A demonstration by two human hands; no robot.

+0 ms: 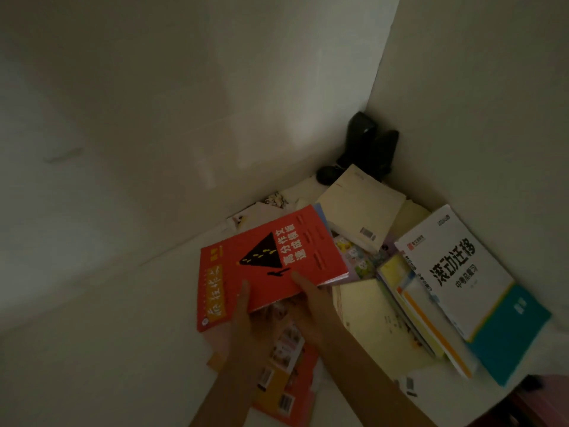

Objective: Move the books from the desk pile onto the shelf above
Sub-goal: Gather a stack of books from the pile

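A red book [271, 257] with a black triangle and yellow lettering on its cover is tilted up over a white surface [123, 334] in a wall corner. My left hand [246, 312] grips its near edge, thumb on the cover. My right hand [308, 300] grips the same edge further right, thumb also on top. Several more books lie strewn around it: a white and teal book [455, 272] at the right, a cream book [360, 211] behind, a pale yellow one [363, 306] and an orange-red book [286, 383] under my forearms.
A dark object [369, 146] stands in the corner where the two white walls meet. A cartoon-patterned book [357, 257] and crumpled papers [271, 201] lie against the back wall. The white surface stretches bare to the left. The light is dim.
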